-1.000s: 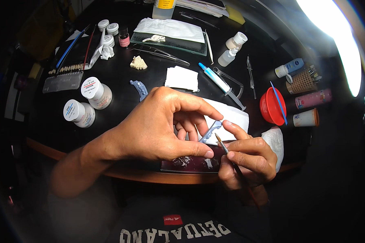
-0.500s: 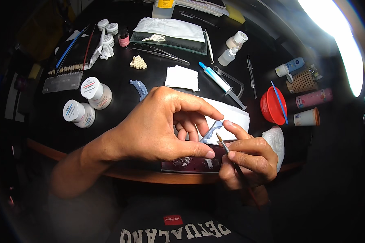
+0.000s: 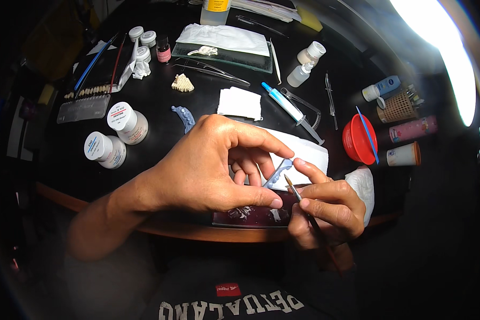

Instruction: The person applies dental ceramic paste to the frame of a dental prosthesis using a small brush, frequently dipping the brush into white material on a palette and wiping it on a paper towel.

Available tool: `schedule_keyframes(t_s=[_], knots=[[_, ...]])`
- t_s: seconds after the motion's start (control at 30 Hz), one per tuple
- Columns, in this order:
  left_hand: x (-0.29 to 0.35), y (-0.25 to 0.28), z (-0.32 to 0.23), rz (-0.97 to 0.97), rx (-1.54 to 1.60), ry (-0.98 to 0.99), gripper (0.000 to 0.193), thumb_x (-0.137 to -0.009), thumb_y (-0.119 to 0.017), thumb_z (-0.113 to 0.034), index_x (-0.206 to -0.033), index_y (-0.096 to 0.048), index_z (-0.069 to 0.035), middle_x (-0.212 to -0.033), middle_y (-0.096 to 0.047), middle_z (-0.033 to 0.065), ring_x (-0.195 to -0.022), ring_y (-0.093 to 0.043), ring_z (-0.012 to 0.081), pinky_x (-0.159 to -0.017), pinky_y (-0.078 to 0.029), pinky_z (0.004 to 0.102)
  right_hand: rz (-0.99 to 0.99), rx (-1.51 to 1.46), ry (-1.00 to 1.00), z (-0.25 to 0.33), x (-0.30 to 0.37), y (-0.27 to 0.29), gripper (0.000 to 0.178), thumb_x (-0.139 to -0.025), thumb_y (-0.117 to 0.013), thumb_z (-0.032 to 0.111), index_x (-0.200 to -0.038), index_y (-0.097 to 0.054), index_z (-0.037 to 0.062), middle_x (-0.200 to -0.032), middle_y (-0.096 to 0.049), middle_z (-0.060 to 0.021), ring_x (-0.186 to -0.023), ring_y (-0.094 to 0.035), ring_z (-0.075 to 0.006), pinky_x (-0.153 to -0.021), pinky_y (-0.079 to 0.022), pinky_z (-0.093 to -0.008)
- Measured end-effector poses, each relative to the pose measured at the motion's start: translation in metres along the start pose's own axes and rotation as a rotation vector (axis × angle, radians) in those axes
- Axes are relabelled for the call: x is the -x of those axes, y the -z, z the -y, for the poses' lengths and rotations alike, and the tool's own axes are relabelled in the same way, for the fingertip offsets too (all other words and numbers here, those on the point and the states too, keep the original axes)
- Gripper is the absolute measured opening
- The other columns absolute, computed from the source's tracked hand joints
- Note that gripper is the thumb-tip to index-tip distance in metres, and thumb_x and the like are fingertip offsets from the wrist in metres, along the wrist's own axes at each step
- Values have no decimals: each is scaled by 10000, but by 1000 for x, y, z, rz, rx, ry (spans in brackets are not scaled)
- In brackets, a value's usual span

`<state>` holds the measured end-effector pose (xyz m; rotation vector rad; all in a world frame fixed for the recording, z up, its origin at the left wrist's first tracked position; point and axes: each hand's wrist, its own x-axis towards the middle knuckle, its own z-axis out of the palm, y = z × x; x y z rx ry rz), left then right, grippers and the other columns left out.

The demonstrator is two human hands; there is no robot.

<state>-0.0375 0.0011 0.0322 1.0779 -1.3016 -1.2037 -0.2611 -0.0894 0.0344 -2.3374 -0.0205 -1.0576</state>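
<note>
My left hand (image 3: 208, 170) is closed, pinching a small curved blue-grey silicone dental mould (image 3: 278, 174) between thumb and index finger. Its knobbly, tooth-shaped side faces my right hand (image 3: 336, 205). That hand grips a fine paintbrush (image 3: 293, 188) like a pen, and the brown tip points at the mould's edge; whether they touch I cannot tell. My right index fingertip rests by the mould's upper end. Beneath the hands lie a white paper tissue (image 3: 312, 152) and a dark red slab (image 3: 261, 218) with white smears. A second blue-grey mould (image 3: 184, 117) sits just beyond my left hand.
To the left stand two white-lidded jars (image 3: 127, 122) and a tooth shade guide (image 3: 85, 106). Ahead are a tooth-coloured block (image 3: 182, 82), tweezers (image 3: 213, 70) and a glass slab (image 3: 229, 60). A blue-and-clear syringe (image 3: 290, 110) and a red bowl (image 3: 357, 140) lie to the right.
</note>
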Motion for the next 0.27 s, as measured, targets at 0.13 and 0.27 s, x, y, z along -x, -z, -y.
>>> schedule_keyframes(t_s=[0.13,0.27], knots=[[0,0,-3,6,-19,-1,543,-699,-942,-64,-1193,-725,0,-866,-716,45,-698,-614,3,-599,-481,136,-91,-6,-6,-1,1,-2,245,-654,-716,-89,-883,-652,-29,-814,-675,-166,-841,-760,-399,-782,-666,-448],[-1,-1,-1,-5,-60,-9,554,-693,-947,-72,-1196,-724,-4,-868,-718,53,-705,-625,10,-599,-486,141,-160,-35,-6,-2,7,5,292,-671,-692,-95,-952,-646,-30,-868,-676,-196,-893,-752,-408,-791,-660,-481]])
